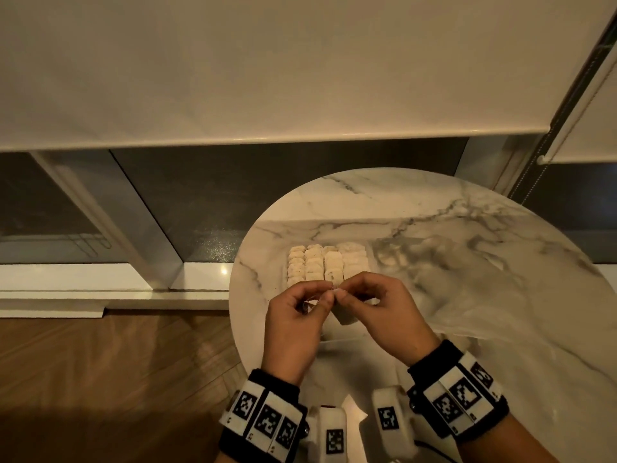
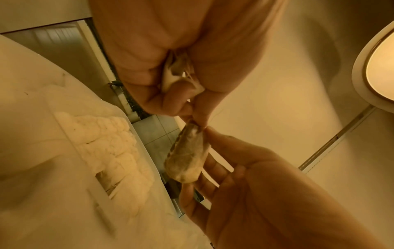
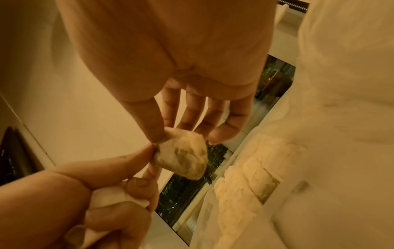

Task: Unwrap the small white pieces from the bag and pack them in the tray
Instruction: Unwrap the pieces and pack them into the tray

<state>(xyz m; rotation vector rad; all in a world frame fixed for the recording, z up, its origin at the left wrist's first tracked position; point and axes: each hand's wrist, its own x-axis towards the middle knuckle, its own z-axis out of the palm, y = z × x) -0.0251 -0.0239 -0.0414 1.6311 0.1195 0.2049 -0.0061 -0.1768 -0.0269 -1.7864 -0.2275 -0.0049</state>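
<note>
Both hands meet just above the tray, which holds rows of unwrapped white pieces. Between them hangs one white piece in a thin clear wrapper. My right hand pinches the piece between thumb and fingertips. My left hand pinches the wrapper's twisted end beside it. The left hand's curled fingers also keep crumpled empty wrappers in the palm. The rows of pieces lie close below the hands.
A crumpled clear plastic bag lies on the round marble table, right of the tray. The table's left edge drops to a wooden floor. A window with a lowered blind stands behind.
</note>
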